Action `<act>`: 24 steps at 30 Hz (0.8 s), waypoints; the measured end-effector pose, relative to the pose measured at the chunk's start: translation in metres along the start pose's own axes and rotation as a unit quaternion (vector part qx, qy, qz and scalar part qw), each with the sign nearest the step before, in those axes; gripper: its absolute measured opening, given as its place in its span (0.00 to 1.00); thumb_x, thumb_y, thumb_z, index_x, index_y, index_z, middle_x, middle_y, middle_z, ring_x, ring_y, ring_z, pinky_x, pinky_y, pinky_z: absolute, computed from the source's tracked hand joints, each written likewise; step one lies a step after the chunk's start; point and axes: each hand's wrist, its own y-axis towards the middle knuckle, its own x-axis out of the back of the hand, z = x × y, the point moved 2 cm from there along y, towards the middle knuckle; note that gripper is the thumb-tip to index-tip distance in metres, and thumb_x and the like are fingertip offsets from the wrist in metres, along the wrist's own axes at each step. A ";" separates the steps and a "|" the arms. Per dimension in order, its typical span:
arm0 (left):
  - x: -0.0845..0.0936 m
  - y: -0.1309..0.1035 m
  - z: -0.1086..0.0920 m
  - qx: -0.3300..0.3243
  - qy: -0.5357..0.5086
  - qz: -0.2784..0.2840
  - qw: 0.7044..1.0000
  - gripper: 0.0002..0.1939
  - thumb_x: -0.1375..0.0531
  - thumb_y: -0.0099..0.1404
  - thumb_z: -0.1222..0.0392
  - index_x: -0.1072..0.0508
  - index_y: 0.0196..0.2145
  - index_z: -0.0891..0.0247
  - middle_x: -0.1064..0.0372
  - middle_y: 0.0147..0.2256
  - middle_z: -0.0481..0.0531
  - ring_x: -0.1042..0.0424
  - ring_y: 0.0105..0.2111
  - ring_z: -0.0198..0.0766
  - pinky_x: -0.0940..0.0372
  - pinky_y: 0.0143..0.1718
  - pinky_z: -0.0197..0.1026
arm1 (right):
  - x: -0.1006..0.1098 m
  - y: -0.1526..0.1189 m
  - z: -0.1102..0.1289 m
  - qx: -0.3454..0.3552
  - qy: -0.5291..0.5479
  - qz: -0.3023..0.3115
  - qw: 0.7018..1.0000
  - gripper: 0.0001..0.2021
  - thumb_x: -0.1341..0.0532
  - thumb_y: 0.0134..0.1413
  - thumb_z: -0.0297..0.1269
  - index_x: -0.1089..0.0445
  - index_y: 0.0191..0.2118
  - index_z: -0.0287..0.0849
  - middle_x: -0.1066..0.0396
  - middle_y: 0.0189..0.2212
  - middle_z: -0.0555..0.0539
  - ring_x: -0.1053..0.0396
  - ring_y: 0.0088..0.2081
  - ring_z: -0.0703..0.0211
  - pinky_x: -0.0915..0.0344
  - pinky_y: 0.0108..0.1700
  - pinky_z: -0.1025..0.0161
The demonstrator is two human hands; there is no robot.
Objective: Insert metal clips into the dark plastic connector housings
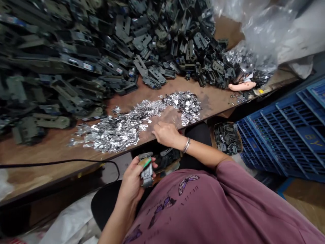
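My left hand (pixel 133 176) is closed around a grey plastic part (pixel 146 174) that has a green and yellowish patch, held below the table's front edge. On the tabletop, my right hand (pixel 166 134) has its fingers bent and pressed together at the edge of the small shiny metal pieces. Whatever those fingertips pinch is too small to make out. The shiny metal pieces (pixel 114 134) lie in a long heap to the left of my right hand and curve round behind it to a smaller heap (pixel 189 105) on the right.
A large pile of dark grey parts (pixel 83 61) covers the back of the wooden table (pixel 30 169). A black cable (pixel 63 163) crosses the left front. Blue crates (pixel 286 132) and a box of parts (pixel 227 139) stand right. Clear plastic bags (pixel 269 27) lie back right.
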 end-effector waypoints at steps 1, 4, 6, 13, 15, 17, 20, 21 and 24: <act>0.001 0.000 0.001 -0.006 0.004 -0.006 1.000 0.19 0.32 0.45 0.56 0.30 0.34 0.64 0.25 0.31 0.48 0.29 0.23 0.35 0.34 0.19 0.34 | 0.002 -0.004 0.000 0.007 0.015 -0.015 1.000 0.13 0.50 0.68 0.36 0.30 0.40 0.36 0.28 0.40 0.39 0.31 0.39 0.55 0.36 0.40 0.60; -0.003 -0.003 0.000 -0.026 0.010 -0.008 1.000 0.21 0.32 0.44 0.58 0.30 0.38 0.63 0.26 0.33 0.47 0.28 0.26 0.35 0.34 0.22 0.33 | 0.007 -0.022 0.004 0.053 0.112 -0.071 0.990 0.12 0.49 0.68 0.37 0.31 0.37 0.39 0.28 0.36 0.43 0.31 0.38 0.59 0.36 0.43 0.62; -0.008 -0.005 0.000 -0.053 0.001 0.010 0.999 0.23 0.31 0.44 0.61 0.29 0.41 0.62 0.26 0.37 0.48 0.26 0.33 0.37 0.32 0.29 0.34 | 0.006 -0.038 0.011 0.069 0.211 -0.101 0.970 0.10 0.45 0.65 0.39 0.32 0.36 0.40 0.28 0.32 0.47 0.31 0.33 0.63 0.34 0.41 0.64; -0.012 -0.004 0.002 -0.186 0.098 0.038 0.977 0.21 0.34 0.52 0.62 0.31 0.44 0.63 0.28 0.41 0.51 0.30 0.43 0.40 0.37 0.49 0.41 | 0.000 -0.069 0.028 0.141 0.367 -0.183 0.901 0.05 0.39 0.61 0.36 0.26 0.36 0.42 0.23 0.33 0.46 0.25 0.35 0.60 0.28 0.40 0.61; -0.008 -0.005 0.003 -0.204 0.132 0.032 0.970 0.20 0.35 0.53 0.62 0.32 0.44 0.63 0.29 0.40 0.51 0.31 0.42 0.40 0.37 0.48 0.43 | 0.000 -0.068 0.031 0.161 0.376 -0.200 0.890 0.05 0.38 0.60 0.33 0.25 0.35 0.43 0.22 0.33 0.46 0.24 0.35 0.59 0.27 0.40 0.61; -0.007 -0.008 0.003 -0.216 0.153 0.022 0.964 0.19 0.36 0.54 0.62 0.34 0.43 0.62 0.30 0.39 0.51 0.31 0.42 0.41 0.37 0.47 0.43 | 0.001 -0.067 0.034 0.178 0.375 -0.214 0.884 0.04 0.38 0.60 0.32 0.24 0.36 0.43 0.22 0.32 0.46 0.24 0.35 0.59 0.27 0.39 0.62; -0.006 -0.015 0.001 -0.234 0.180 -0.009 0.955 0.17 0.38 0.53 0.63 0.35 0.41 0.62 0.32 0.37 0.50 0.32 0.40 0.40 0.37 0.46 0.43 | 0.000 -0.067 0.038 0.196 0.346 -0.232 0.888 0.05 0.38 0.59 0.30 0.24 0.36 0.43 0.21 0.32 0.45 0.23 0.35 0.58 0.26 0.40 0.61; -0.006 -0.016 0.000 -0.238 0.193 -0.022 0.952 0.17 0.38 0.53 0.64 0.35 0.41 0.62 0.32 0.36 0.49 0.32 0.39 0.40 0.37 0.45 0.43 | 0.000 -0.068 0.039 0.199 0.332 -0.235 0.892 0.05 0.38 0.59 0.30 0.24 0.36 0.43 0.21 0.33 0.45 0.23 0.35 0.58 0.25 0.39 0.61; -0.005 -0.019 -0.001 -0.244 0.227 -0.058 0.941 0.15 0.38 0.53 0.64 0.36 0.38 0.61 0.34 0.33 0.47 0.34 0.36 0.38 0.37 0.42 0.42 | -0.004 -0.069 0.039 0.201 0.298 -0.221 0.906 0.06 0.39 0.60 0.30 0.23 0.36 0.44 0.20 0.33 0.45 0.22 0.36 0.57 0.25 0.39 0.60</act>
